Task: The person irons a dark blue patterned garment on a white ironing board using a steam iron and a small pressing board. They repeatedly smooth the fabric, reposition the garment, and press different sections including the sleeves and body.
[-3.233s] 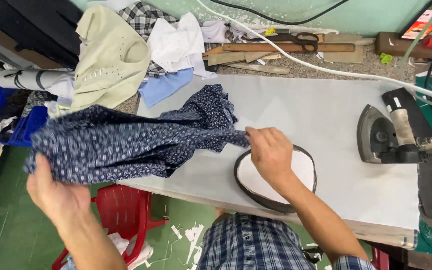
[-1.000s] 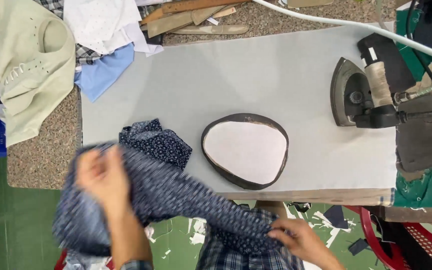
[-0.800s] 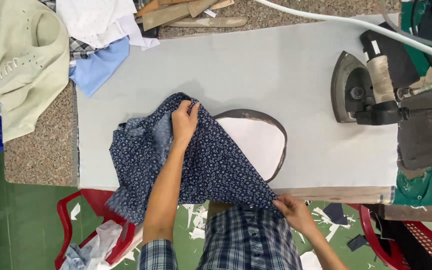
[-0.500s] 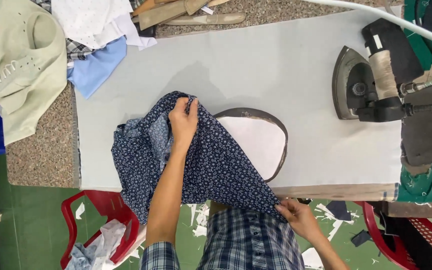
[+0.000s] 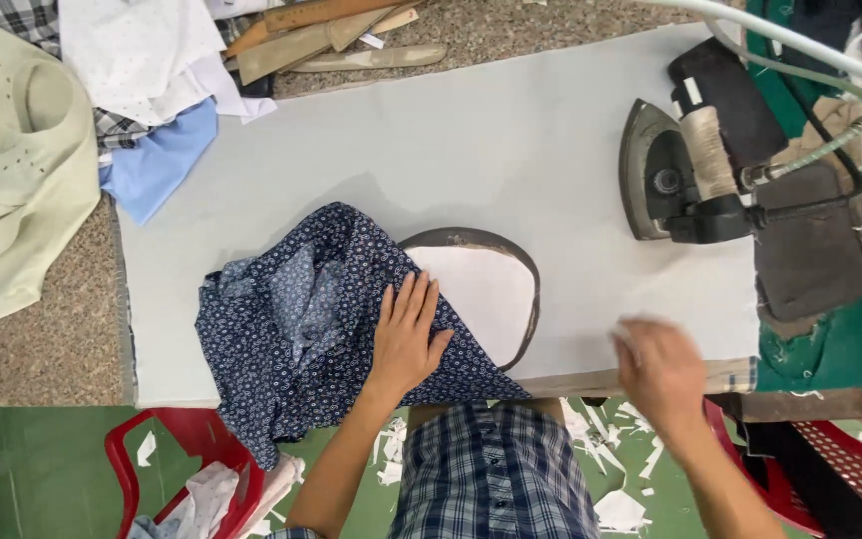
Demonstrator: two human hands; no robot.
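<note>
1. The left hand (image 5: 406,334) lies flat, fingers spread, on the dark blue patterned garment (image 5: 301,329), grasping nothing.
2. That garment half-covers the oval pressing pad (image 5: 486,294).
3. The right hand (image 5: 662,374), right of the pad, is blurred; grip unclear.

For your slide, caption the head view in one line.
Left hand flat on navy printed garment over oval pad; right hand free.

Bright, even overhead light gives soft shadows and no glare; the right hand (image 5: 662,371) is motion-blurred, and straight edges bow slightly.
</note>
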